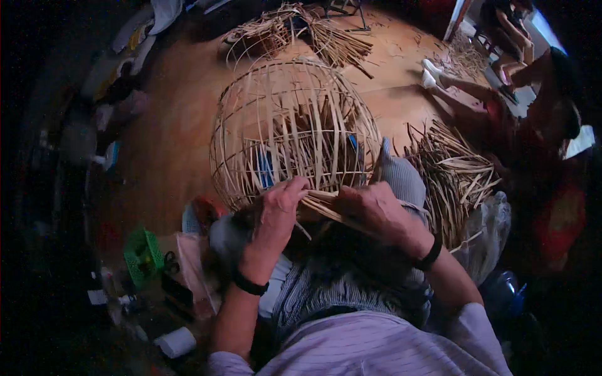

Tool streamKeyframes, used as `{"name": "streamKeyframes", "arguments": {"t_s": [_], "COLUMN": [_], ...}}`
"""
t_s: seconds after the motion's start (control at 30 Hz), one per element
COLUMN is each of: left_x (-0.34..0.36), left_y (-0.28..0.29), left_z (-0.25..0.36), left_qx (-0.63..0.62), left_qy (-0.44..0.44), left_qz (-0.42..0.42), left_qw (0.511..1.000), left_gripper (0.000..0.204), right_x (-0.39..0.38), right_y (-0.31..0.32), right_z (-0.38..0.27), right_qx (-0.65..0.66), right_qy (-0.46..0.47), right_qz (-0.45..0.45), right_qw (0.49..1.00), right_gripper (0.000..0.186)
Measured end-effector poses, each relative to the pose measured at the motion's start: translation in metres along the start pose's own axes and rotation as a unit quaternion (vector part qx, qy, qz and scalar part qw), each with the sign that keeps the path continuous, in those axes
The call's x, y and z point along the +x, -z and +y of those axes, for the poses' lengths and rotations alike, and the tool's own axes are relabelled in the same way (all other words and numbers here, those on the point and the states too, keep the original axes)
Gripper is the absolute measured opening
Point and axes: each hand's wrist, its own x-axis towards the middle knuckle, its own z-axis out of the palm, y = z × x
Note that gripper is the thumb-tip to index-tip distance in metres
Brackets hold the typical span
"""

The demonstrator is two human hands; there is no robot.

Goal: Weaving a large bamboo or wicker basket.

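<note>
A large, open-woven wicker basket [283, 122] lies on its side against my lap, its thin ribs crossed by hoops. My left hand [280, 207] is closed at the basket's near edge, its fingers pinching a pale strip there. Opposite it, my right hand [375, 210] is wrapped round a few flat wicker strips [325, 202], which stretch between both hands along that edge. One strip end hangs down below the left hand. Through the ribs show loose brown strips and a blue item [264, 166]. The undersides of my fingers are hidden.
Loose wicker strips [454, 175] are heaped to my right, and another bundle [342, 47] lies at the far side of the wooden floor [169, 125]. A green plastic basket [144, 257] and a white roll [177, 342] are at lower left. People sit at far right.
</note>
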Motion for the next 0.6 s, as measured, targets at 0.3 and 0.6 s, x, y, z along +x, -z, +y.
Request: {"name": "streamKeyframes", "arguments": {"t_s": [0.3,0.6], "left_x": [-0.013,-0.018], "left_y": [-0.007,-0.016], "left_z": [-0.025,-0.028], "left_qx": [0.030,0.110], "left_qy": [0.012,-0.003], "left_qz": [0.020,0.052], "left_qw": [0.999,0.993], "left_gripper": [0.020,0.030], "right_x": [-0.064,-0.313], "right_y": [0.070,-0.028], "right_z": [0.091,0.282], "right_qx": [0.029,0.068], "right_qy": [-0.116,-0.470], "right_qz": [0.008,0.160], "right_qw": [0.993,0.865], "right_gripper": [0.008,0.024]}}
